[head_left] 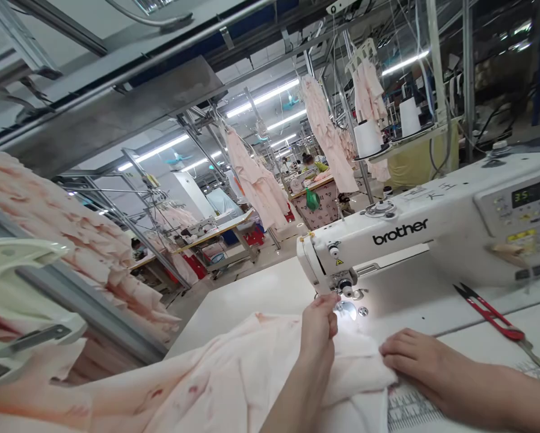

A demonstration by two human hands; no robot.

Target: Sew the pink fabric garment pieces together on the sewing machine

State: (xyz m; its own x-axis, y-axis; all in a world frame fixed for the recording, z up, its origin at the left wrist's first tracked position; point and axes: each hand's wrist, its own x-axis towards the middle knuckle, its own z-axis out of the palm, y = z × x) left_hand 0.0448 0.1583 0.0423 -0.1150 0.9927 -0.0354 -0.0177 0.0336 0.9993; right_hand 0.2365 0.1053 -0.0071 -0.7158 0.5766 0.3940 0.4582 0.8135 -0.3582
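Pale pink printed fabric (216, 373) spreads over the left of the sewing table and up to the needle area of a white Brother sewing machine (400, 231). My left hand (319, 331) is raised over the cloth beside the needle, thumb and fingers pinched together; what they hold, if anything, is hidden. Palm down on the table, my right hand (427, 370) has its fingers stretched out and their tips touching the fabric's right edge. The machine's lamp lights the metal plate under the needle.
Red-handled thread snips (495, 313) lie on the machine bed to the right, near a printed ruler scale (409, 409). A white hanger clamp (26, 300) and hanging pink garments (80, 240) crowd the left. Thread cones (368, 138) stand behind the machine.
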